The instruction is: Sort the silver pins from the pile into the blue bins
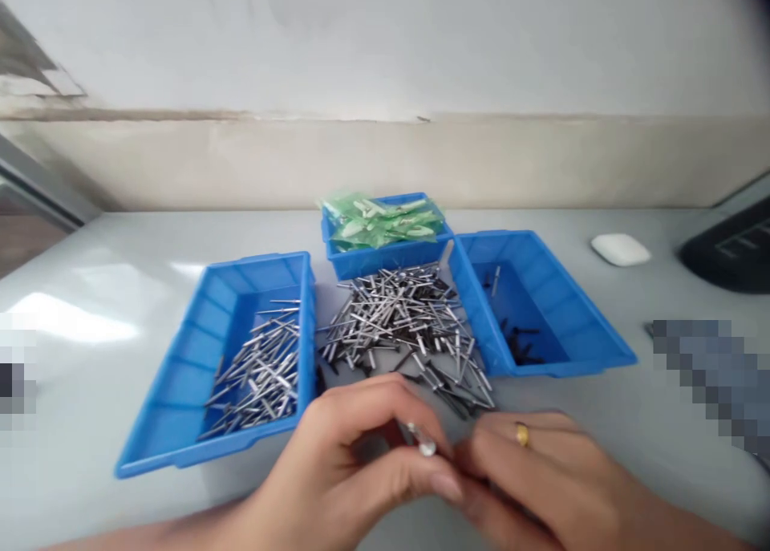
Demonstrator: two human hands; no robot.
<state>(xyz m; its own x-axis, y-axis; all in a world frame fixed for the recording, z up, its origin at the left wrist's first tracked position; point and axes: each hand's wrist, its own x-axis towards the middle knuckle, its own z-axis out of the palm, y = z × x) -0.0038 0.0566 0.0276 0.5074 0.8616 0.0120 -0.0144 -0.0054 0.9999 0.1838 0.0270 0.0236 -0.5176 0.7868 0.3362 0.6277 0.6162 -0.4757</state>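
Observation:
My left hand is pinched closed, thumb against forefinger, on a silver blind rivet whose end shows between them. My right hand, with a gold ring, is curled closed against the left fingertips; whatever it grips is hidden. Just beyond both hands lies a loose pile of silver and black blind rivets on the table. In the blue tray at the left are many silver rivets. The blue tray at the right contains several black rivets and a silver one near its back.
Behind the pile, a blue bin holds green plastic bags with white pieces inside. A white rounded object and a black object are at the right. The grey table meets a wall at the back.

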